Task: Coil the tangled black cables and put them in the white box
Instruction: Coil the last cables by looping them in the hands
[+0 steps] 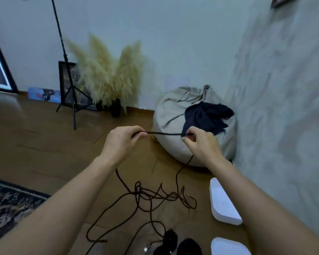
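Note:
A black cable [164,133] is stretched level between my two raised hands. My left hand [122,142] pinches one end of that stretch, and my right hand [201,144] pinches the other. From both hands the cable hangs down to a tangled black heap [151,197] on the wooden floor below. Coiled black cables [170,238] lie at the bottom edge between my forearms. A white box [223,203] sits on the floor by the right wall, and another white piece [228,246] lies nearer me, cut off by the frame.
A grey beanbag [171,115] with a dark cloth [206,116] on it stands against the right wall. Farther left are pampas grass in dark vases [107,76], a black tripod stand [70,89] and a framed picture. A patterned rug [9,205] lies at lower left.

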A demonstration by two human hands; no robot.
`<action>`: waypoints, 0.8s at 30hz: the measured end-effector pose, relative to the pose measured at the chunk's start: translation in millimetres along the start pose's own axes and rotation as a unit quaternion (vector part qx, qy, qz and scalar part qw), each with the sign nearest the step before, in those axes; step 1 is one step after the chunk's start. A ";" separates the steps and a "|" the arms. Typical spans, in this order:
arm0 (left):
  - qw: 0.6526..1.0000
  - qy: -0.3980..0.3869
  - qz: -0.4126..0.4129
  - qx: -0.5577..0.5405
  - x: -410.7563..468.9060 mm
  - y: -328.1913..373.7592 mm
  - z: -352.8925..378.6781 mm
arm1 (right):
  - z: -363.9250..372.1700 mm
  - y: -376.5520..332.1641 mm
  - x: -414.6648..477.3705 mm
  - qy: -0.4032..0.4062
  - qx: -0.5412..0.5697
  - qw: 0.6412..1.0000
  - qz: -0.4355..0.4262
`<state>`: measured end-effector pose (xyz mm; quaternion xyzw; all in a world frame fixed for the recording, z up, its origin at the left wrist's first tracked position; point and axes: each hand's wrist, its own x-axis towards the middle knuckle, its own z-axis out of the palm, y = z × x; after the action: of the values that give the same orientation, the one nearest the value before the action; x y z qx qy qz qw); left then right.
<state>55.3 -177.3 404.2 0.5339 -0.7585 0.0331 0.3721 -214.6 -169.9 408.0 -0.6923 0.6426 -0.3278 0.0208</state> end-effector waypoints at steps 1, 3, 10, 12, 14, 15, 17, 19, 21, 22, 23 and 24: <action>1.000 -0.004 0.002 0.008 -9.9 1.0 -3.7 | -4.3 8.2 -11.8 0.001 -0.017 1.000 -0.008; 0.999 -0.028 -0.024 0.017 -30.4 -5.8 -3.3 | -5.5 27.5 -34.6 -0.016 -0.060 0.998 -0.009; 0.986 -0.126 -0.064 -0.086 -27.8 11.6 9.8 | -3.1 32.4 -43.1 -0.101 0.137 0.985 0.028; 0.980 -0.149 -0.019 -0.132 -25.9 34.2 22.7 | 3.9 18.4 -39.6 -0.092 0.147 0.985 0.015; 0.981 -0.134 0.024 -0.137 -21.4 46.7 34.4 | 7.7 7.3 -32.4 -0.080 0.151 0.985 -0.001; 0.986 -0.111 0.035 -0.123 -17.6 45.0 38.9 | 7.9 3.5 -28.6 -0.081 0.149 0.985 -0.013; 0.996 -0.061 0.034 -0.048 -11.6 29.4 42.9 | 5.7 2.4 -24.7 -0.109 0.132 0.985 -0.024; 1.000 -0.024 -0.015 0.010 -8.1 5.6 37.9 | 3.3 14.8 -24.0 -0.148 0.096 0.984 -0.013; 0.996 -0.007 -0.085 0.029 -5.8 -18.4 32.6 | 0.3 35.0 -27.8 -0.173 0.067 0.982 0.009; 0.994 -0.014 -0.103 0.033 -5.1 -24.2 32.1 | -1.7 41.9 -30.5 -0.177 0.067 0.982 0.018; 0.994 -0.039 -0.099 0.020 -5.2 -25.1 35.1 | -1.6 45.6 -32.1 -0.173 0.075 0.982 0.021; 0.994 -0.074 -0.077 -0.010 -5.9 -18.5 36.9 | -0.4 43.4 -32.6 -0.166 0.086 0.982 0.016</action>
<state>52.2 -197.1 367.7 0.5876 -0.7411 -0.0428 0.3219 -251.5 -147.8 374.9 -0.7224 0.6107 -0.2617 0.1916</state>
